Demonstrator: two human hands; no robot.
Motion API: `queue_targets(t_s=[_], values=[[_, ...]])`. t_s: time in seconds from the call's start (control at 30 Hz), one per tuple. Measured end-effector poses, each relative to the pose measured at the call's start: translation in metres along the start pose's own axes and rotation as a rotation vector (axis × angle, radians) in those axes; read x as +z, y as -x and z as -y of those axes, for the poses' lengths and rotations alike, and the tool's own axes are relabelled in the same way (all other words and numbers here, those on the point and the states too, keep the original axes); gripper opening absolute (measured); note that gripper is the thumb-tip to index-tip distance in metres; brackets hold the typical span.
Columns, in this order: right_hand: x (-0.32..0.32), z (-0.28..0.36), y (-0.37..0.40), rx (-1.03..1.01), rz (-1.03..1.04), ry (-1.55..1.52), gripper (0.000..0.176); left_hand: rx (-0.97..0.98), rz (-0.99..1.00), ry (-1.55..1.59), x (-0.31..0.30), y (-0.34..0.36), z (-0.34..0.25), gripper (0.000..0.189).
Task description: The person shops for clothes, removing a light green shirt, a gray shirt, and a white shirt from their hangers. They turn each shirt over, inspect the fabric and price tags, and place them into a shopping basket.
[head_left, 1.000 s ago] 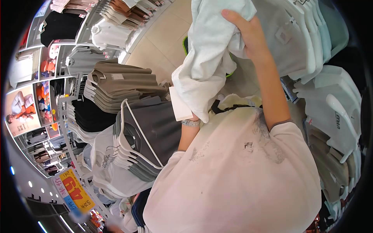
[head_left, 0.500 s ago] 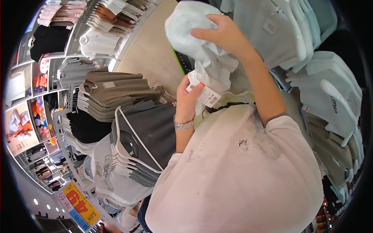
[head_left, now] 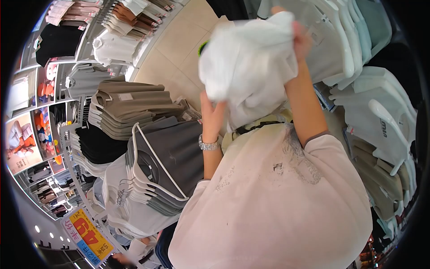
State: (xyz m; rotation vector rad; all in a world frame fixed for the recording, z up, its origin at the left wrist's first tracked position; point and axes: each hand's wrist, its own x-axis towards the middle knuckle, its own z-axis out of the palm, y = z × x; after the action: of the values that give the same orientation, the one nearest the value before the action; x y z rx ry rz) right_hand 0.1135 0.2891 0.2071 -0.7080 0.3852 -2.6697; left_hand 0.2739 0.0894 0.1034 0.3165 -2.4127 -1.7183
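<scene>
A bunched white garment (head_left: 248, 62) is held up in front of me, blurred by motion. My right hand (head_left: 301, 42) grips its upper right edge, close to the rail of pale hung shirts (head_left: 345, 40). My left hand (head_left: 212, 112), with a metal watch on its wrist, holds the garment's lower left part from below. The price tag is hidden in the cloth.
A rack of grey and dark shirts on white hangers (head_left: 161, 166) hangs at my left, with taupe ones (head_left: 130, 107) behind. White shirts (head_left: 380, 116) hang at my right. A beige tiled aisle (head_left: 179, 49) runs ahead. A yellow price sign (head_left: 87, 231) sits low left.
The garment has been lifted and spread wider between both hands. My left hand has let go of the price tag and now holds the cloth from below.
</scene>
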Motion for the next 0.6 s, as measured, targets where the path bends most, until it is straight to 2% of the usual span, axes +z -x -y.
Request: queue_targets(t_s=[0.03, 0.1, 0.17, 0.27, 0.33, 0.43, 0.57, 0.6], values=[[0.000, -0.001, -0.002, -0.046, 0.121, -0.191, 0.019, 0.078, 0.007, -0.204, -0.005, -0.001, -0.004, 0.049], [0.002, -0.005, -0.002, -0.028, 0.200, -0.423, 0.024, 0.082, 0.074, 0.124, 0.000, -0.004, -0.027, 0.059], [0.003, -0.010, -0.001, -0.004, 0.282, -0.656, 0.030, 0.126, 0.235, 0.262, 0.005, -0.007, -0.050, 0.062], [-0.008, -0.017, -0.011, 0.086, 0.490, -0.685, 0.024, 0.146, 0.375, 0.317, 0.013, -0.012, -0.058, 0.065], [-0.026, -0.022, -0.007, 0.094, 0.454, -0.573, 0.028, 0.150, 0.376, 0.371, 0.025, -0.015, -0.064, 0.065], [-0.003, -0.012, -0.005, 0.165, 0.308, -0.308, 0.030, 0.087, 0.292, 0.507, 0.035, -0.021, -0.069, 0.065], [0.026, -0.007, -0.005, 0.324, 0.105, 0.093, 0.029, -0.113, 0.175, 0.777, 0.036, -0.033, -0.073, 0.056], [0.025, -0.009, -0.006, 0.366, 0.221, 0.091, 0.023, -0.183, 0.163, 0.892, 0.034, -0.035, -0.070, 0.054]])
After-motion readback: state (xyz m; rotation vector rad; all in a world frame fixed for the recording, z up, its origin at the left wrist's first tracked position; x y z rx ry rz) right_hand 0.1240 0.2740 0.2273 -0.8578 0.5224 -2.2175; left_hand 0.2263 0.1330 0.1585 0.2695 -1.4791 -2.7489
